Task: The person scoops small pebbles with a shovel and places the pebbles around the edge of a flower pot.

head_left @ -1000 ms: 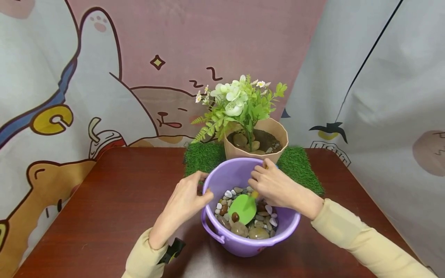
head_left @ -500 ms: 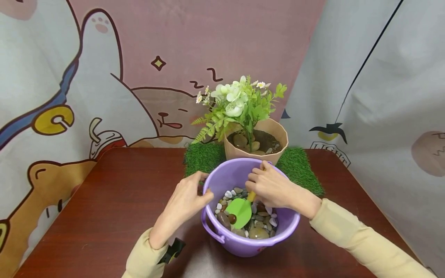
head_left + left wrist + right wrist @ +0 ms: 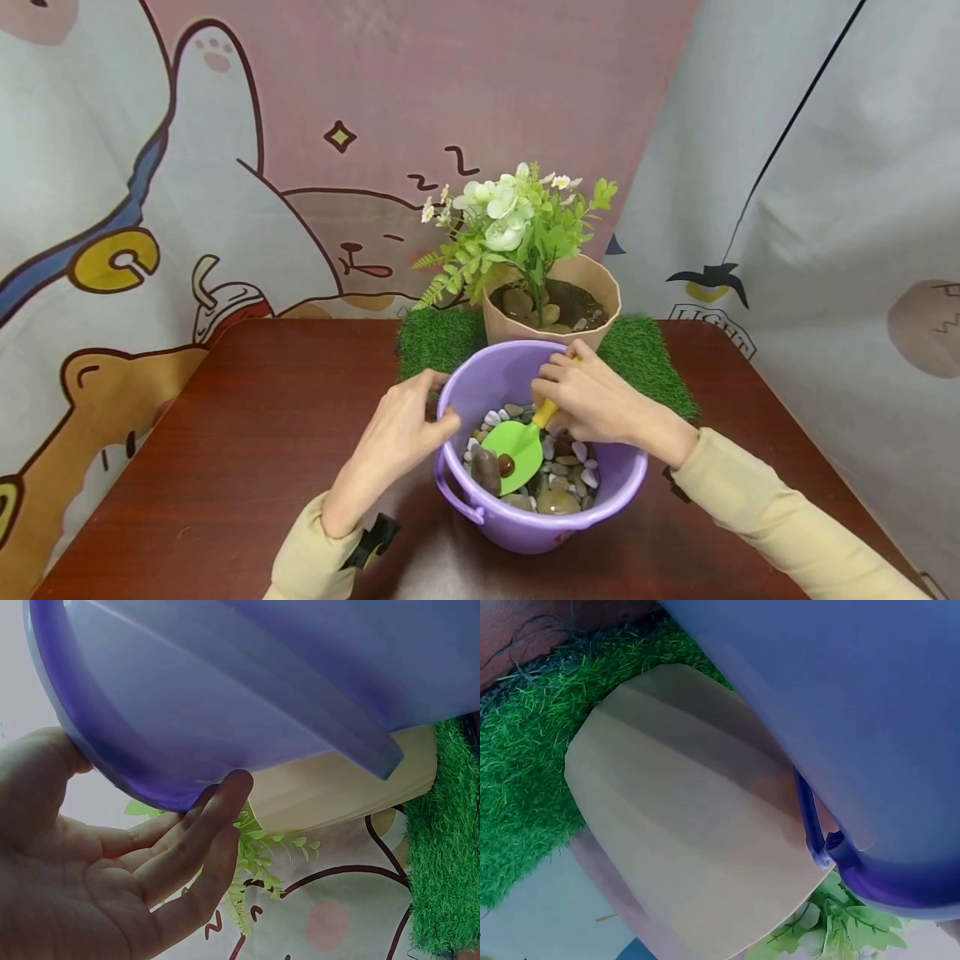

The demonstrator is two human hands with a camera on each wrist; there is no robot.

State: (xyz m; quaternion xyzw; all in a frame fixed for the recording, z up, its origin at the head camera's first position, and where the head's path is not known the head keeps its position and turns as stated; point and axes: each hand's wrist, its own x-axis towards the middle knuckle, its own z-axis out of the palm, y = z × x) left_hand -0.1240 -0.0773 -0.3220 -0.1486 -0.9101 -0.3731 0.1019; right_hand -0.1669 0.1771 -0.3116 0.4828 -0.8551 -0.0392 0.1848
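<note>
Yellow handle (image 3: 546,412) in its grip, partly covered, the right hand (image 3: 588,396) holds the scoop (image 3: 529,448), whose tilted green blade is among stones (image 3: 558,502) inside the bucket (image 3: 525,535), a brown stone (image 3: 506,464) on it. The left hand (image 3: 405,425) pinches the bucket's rim; its fingers, mostly hidden in the head view, appear in the left wrist view. The right wrist view cuts off nearly all its hand but shows the pot's (image 3: 682,817) side, on grass (image 3: 525,772).

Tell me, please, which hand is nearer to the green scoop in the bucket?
Right. The right hand grips the yellow handle of the green scoop. The left hand holds the left rim of the purple bucket, apart from the scoop.
</note>
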